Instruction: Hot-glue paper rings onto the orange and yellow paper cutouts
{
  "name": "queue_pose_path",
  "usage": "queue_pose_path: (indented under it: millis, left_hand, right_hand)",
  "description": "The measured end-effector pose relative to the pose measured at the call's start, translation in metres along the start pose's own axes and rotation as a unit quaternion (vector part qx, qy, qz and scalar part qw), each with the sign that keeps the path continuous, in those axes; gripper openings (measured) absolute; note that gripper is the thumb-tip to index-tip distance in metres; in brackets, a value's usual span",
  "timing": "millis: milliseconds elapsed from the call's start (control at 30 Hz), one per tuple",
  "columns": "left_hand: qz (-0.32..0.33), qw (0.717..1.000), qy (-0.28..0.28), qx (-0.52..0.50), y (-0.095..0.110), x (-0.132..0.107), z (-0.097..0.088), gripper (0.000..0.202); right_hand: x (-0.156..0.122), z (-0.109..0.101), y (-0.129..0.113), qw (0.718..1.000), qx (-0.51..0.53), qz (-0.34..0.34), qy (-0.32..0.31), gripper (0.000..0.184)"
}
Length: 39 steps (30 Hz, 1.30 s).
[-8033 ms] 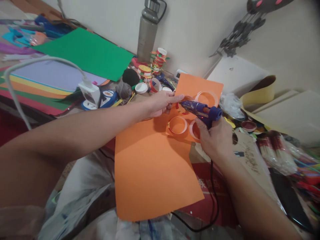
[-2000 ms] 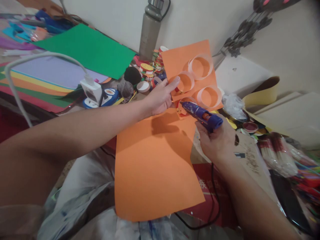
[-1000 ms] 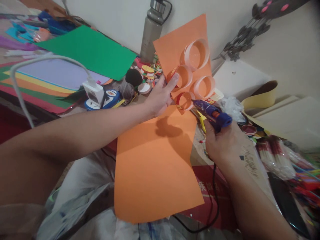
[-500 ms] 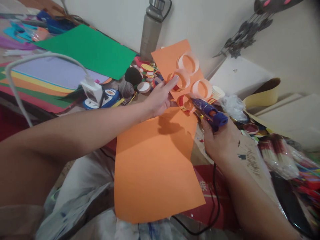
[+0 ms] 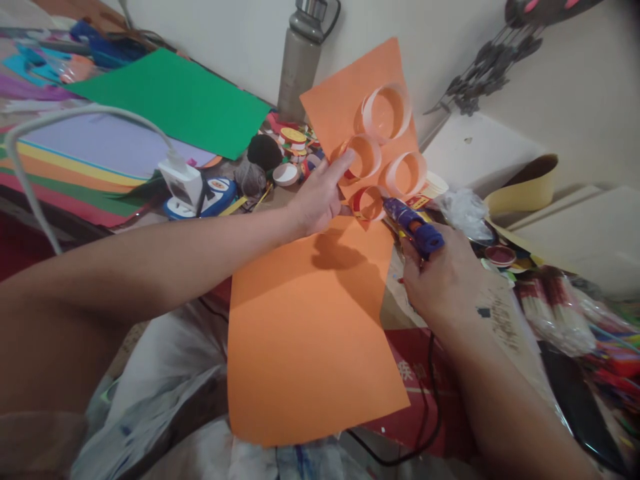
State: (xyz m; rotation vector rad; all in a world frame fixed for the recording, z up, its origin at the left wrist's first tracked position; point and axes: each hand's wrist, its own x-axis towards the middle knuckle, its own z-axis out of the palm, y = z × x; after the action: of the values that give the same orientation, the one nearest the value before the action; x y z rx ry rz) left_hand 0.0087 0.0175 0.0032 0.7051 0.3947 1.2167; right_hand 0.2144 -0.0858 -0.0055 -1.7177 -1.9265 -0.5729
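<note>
My left hand (image 5: 323,193) grips the lower left edge of a tilted orange card (image 5: 340,87), its thumb against one of the paper rings (image 5: 360,157). Several short, open rings stand on this card. My right hand (image 5: 440,267) is wrapped round a blue hot glue gun (image 5: 413,223) with a black cord. The gun's nozzle is close to the lowest ring (image 5: 369,203), at its right side; whether it touches cannot be made out. Below, a larger orange sheet (image 5: 315,340) lies flat with the left hand's shadow on it.
A grey bottle (image 5: 300,67) stands by the wall. To the left are a green sheet (image 5: 175,100), stacked coloured paper (image 5: 100,143) and a white plug adapter (image 5: 183,183). On the right lie bagged cotton swabs (image 5: 555,310) and a black phone-like object (image 5: 580,407).
The orange card with its rings has tilted up more toward me, its top edge now higher. The glue gun has shifted slightly left and stays by the lowest ring.
</note>
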Motion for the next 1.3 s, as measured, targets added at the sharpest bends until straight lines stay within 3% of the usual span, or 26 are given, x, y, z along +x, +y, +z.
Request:
queue_pose_path:
  millis: [167,633,833,1000,1167,1300]
  left_hand:
    - [0.047,0.999,0.015,0.014,0.002,0.0,0.003,0.012]
    - [-0.053,0.998,-0.004,-0.02,-0.009,0.009,-0.015,0.044]
    - [-0.057,0.998,-0.014,-0.031,-0.012,0.008,-0.011,0.051]
    - [-0.053,0.999,0.001,-0.009,-0.007,0.01,-0.011,0.05]
    - [-0.051,0.998,-0.003,-0.028,-0.004,0.01,-0.011,0.064]
    - [-0.059,0.998,0.001,-0.029,-0.01,0.008,-0.01,0.053]
  right_hand:
    - [-0.001,-0.005,-0.005,1.0,-0.009,0.021,-0.017,0.026]
    - [-0.003,-0.002,-0.008,0.994,0.103,0.035,-0.009,0.055]
    - [-0.006,0.003,-0.013,0.993,0.117,0.005,-0.01,0.054]
    - [-0.007,0.003,-0.015,0.994,0.095,-0.01,-0.048,0.049]
    - [-0.008,0.003,-0.017,0.994,0.093,-0.024,-0.049,0.046]
    - [-0.009,0.006,-0.017,0.996,0.075,-0.015,-0.035,0.045]
